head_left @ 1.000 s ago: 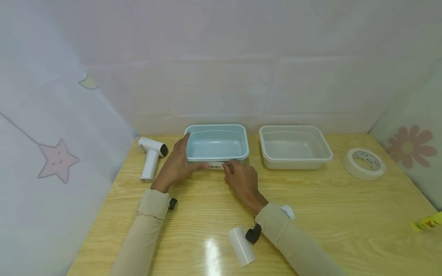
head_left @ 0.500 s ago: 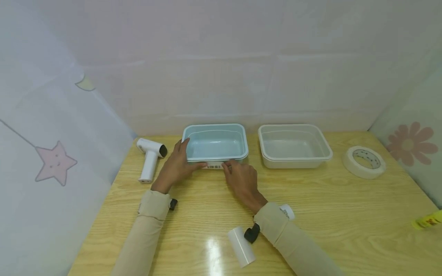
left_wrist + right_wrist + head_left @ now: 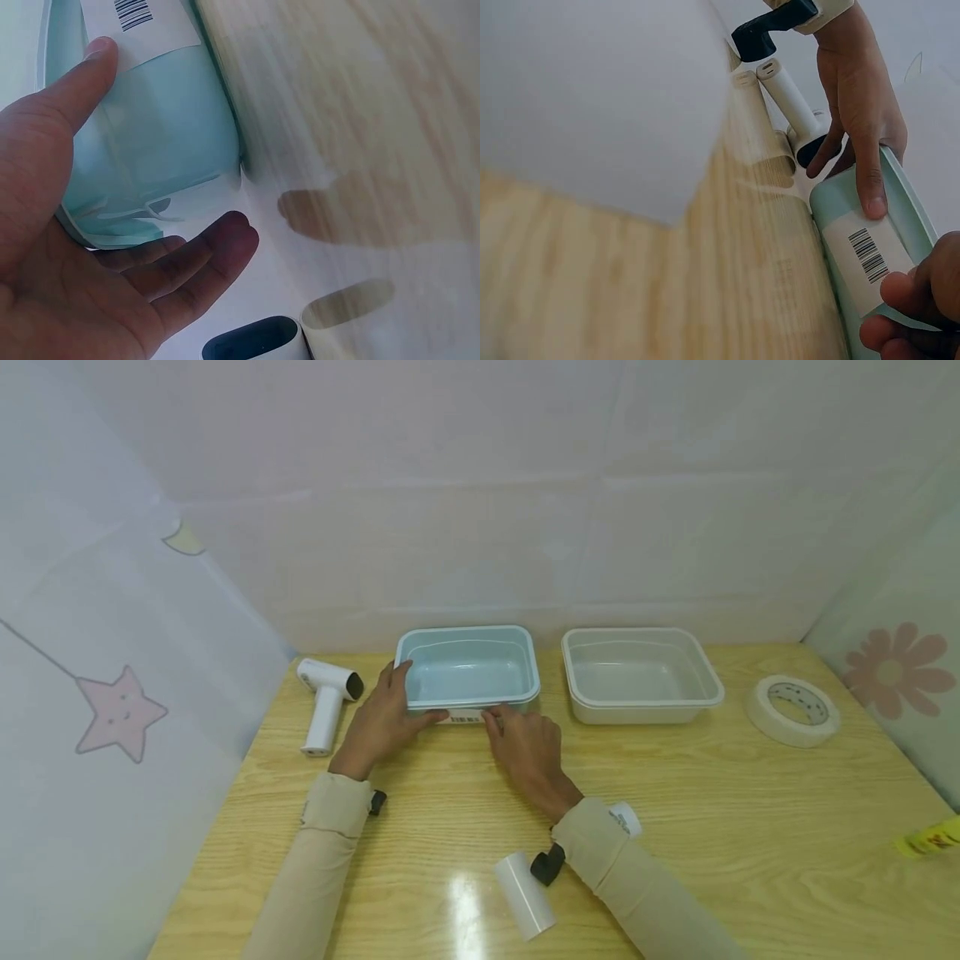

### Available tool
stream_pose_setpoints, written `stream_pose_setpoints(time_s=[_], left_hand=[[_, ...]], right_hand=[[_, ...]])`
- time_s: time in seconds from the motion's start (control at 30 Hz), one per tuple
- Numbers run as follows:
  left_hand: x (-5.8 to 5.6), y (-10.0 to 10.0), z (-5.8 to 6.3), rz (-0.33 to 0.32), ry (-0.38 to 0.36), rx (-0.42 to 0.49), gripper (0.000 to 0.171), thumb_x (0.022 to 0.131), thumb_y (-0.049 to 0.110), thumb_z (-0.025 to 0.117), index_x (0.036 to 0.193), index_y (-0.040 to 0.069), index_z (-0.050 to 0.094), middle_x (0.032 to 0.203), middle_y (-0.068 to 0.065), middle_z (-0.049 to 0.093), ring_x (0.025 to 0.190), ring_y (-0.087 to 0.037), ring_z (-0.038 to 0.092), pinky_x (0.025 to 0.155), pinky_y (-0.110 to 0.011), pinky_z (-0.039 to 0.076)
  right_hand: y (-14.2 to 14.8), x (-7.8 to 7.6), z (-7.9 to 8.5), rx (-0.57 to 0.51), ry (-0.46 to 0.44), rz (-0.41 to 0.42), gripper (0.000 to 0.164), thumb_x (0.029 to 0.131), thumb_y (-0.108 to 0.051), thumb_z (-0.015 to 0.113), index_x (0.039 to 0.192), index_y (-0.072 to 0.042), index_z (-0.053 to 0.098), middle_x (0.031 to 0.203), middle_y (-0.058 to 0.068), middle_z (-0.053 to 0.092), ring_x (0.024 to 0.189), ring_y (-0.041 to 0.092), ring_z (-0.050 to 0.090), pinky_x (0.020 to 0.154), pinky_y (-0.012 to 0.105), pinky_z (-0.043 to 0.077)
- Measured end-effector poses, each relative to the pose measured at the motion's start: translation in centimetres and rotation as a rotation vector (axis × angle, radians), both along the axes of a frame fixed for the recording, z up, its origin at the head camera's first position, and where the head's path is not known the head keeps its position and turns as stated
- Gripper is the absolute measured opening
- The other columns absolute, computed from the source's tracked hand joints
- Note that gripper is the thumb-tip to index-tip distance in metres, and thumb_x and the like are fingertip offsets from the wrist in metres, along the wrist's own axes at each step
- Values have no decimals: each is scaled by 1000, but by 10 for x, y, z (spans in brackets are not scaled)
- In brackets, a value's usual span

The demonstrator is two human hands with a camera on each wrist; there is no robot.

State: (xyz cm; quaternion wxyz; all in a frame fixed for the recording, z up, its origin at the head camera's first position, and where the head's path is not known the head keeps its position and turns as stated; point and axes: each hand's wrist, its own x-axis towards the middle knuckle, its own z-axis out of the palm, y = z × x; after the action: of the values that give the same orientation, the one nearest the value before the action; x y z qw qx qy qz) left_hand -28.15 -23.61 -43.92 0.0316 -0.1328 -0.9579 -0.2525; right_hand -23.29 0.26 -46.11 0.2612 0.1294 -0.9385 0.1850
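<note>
A light-blue plastic container stands at the back of the wooden table. On its front wall is a white barcode label. My left hand grips the container's front left corner, fingers along the left side and thumb pressed on the label's edge. With thumb and index finger, my right hand pinches the label's other end, near the container's front right; those fingertips lie close against the label in the right wrist view.
A white plastic container stands to the right, with a roll of white tape beyond it. A white handheld scanner lies left. Two white rolls, one nearer and one partly behind the right sleeve, and a yellow tube lie nearer.
The left hand's fingertips sit slightly lower along the container's left rim than a second ago. The right hand keeps its place at the label, and the head view has shifted a little.
</note>
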Motion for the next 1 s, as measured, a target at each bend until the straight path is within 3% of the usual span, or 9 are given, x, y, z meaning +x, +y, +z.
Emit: stream_pose_setpoints(time_s=[0.17,0.3,0.43,0.6,0.7,0.87,1.0], left_hand=[[0,-1,0,13,-8,-20,114,82,66,73,160,5,16,160,-27,18,132,-46,45,96,-60,45],[-1,-2,0,25,-7,-37,114,82,67,71,160,6,15,161,-26,18,129,-45,48,94,-59,47],[-1,-3,0,15,-16,-36,114,83,69,69,160,6,14,161,-25,17,127,-45,50,93,-58,48],[0,-3,-3,2,-19,-36,113,82,69,69,160,6,15,160,-24,18,127,-43,51,92,-57,48],[1,-2,-4,-13,-9,-27,112,83,67,70,159,6,16,160,-24,19,126,-43,51,92,-57,49],[2,-1,-3,-33,10,-24,110,83,66,70,159,5,18,161,-25,17,123,-44,53,90,-57,49],[1,-3,-2,-23,9,-29,109,83,68,69,158,5,19,161,-25,16,123,-44,53,90,-57,49]], right_hand=[[3,4,4,65,57,12,27,100,-34,64,81,-15,71,46,-6,43,40,10,39,35,31,31],[1,6,5,115,55,159,21,100,-32,63,89,-16,73,48,-10,45,39,4,37,35,25,31],[-7,3,4,115,-113,324,20,101,-28,61,112,-17,74,52,-12,46,42,2,37,38,22,32],[-17,-6,-1,137,-312,426,31,103,-19,54,131,-16,67,59,-12,48,48,4,40,42,23,35],[-20,-10,-2,159,-365,458,33,102,-15,52,133,-15,64,63,-8,50,52,6,43,45,24,39],[-16,-12,3,79,-447,463,32,103,-16,52,133,-15,64,77,-1,61,62,11,49,56,28,45],[-6,-15,2,35,-477,439,34,105,-20,47,135,-17,63,97,-4,69,63,8,50,60,28,48]])
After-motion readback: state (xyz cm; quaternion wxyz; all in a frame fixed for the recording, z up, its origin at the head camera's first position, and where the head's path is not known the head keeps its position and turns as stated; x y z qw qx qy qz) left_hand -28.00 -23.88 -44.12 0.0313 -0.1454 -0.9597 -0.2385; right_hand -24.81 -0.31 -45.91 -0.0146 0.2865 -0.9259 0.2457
